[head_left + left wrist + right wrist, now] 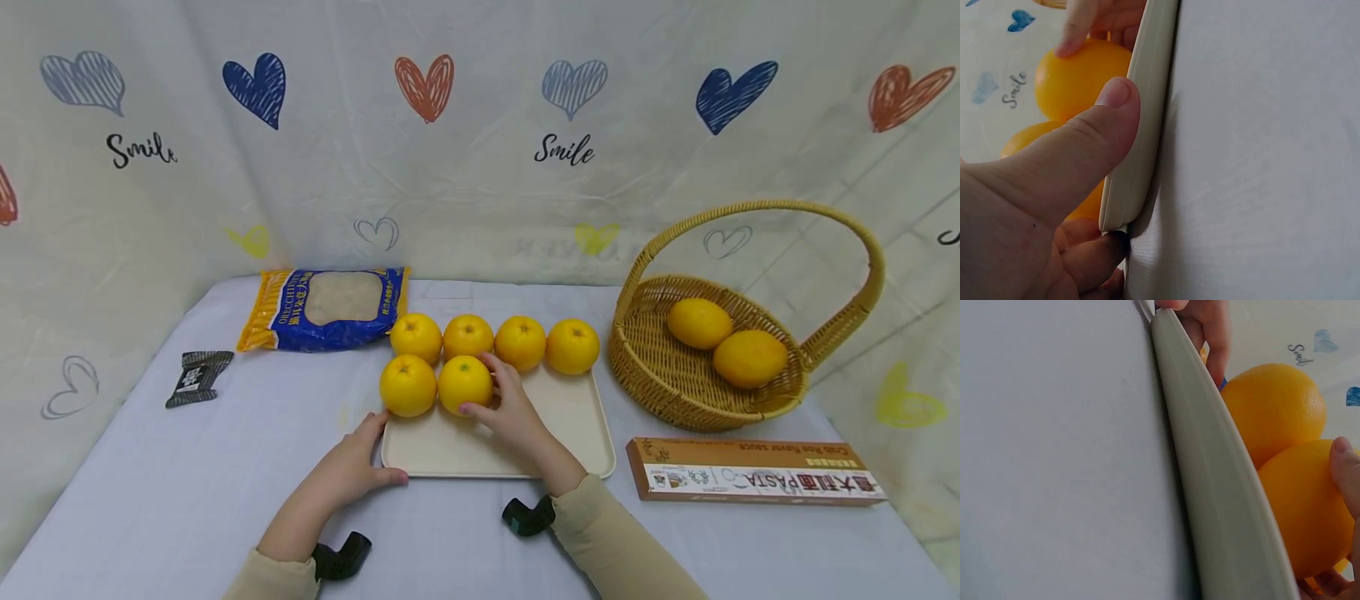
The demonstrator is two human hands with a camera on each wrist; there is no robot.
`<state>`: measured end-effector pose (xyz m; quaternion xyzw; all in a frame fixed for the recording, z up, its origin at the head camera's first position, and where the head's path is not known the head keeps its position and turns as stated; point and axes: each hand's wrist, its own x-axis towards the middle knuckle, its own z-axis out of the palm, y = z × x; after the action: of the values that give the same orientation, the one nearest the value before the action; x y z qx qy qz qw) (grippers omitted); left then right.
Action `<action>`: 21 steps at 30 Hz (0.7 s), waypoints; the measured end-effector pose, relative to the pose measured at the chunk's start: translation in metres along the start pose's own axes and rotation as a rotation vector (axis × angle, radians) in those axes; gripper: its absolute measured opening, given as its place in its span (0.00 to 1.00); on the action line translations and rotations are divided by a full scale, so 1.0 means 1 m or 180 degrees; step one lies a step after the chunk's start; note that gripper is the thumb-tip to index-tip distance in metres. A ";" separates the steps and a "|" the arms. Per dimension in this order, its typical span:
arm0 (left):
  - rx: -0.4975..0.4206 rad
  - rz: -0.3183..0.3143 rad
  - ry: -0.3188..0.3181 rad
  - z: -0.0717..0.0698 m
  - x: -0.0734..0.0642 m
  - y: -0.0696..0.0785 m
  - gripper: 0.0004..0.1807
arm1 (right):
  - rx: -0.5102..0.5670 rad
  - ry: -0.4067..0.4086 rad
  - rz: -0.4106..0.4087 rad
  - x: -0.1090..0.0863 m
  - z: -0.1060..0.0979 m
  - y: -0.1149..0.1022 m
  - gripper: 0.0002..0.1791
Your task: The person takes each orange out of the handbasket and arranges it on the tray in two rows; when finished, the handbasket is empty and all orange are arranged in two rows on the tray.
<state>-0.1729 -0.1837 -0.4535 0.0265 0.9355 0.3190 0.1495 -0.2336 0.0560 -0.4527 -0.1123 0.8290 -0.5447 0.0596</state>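
Observation:
A cream tray [495, 454] holds several oranges in two rows. Four would be the back row, so I call it several, running along the far edge up to an orange [572, 347] at the right. In front, at the left, sit a front-left orange [407, 386] and a second orange [461, 387]. My right hand [517, 412] holds that second orange, thumb on its near side and fingers round its right; the right wrist view shows the same orange [1304, 506]. My left hand [352, 467] grips the tray's near left corner, thumb [1116, 100] over the rim and fingertips low by its edge.
A wicker basket [645, 392] with two yellow fruits [750, 358] stands right of the tray. A pasta box [757, 475] lies in front of it. A blue pasta bag [330, 333] is behind left, and a small black packet [198, 377] lies far left.

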 end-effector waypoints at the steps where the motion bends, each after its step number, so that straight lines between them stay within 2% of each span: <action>1: 0.0002 -0.0003 -0.0003 0.000 0.000 0.000 0.59 | 0.0029 0.0001 0.0010 0.000 0.000 0.000 0.43; 21: -0.0013 0.0022 -0.0001 -0.001 0.000 0.000 0.58 | 0.0111 -0.0148 0.0044 0.001 -0.003 0.005 0.44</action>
<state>-0.1729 -0.1839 -0.4527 0.0294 0.9347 0.3214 0.1486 -0.2361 0.0600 -0.4562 -0.1182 0.8185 -0.5559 0.0846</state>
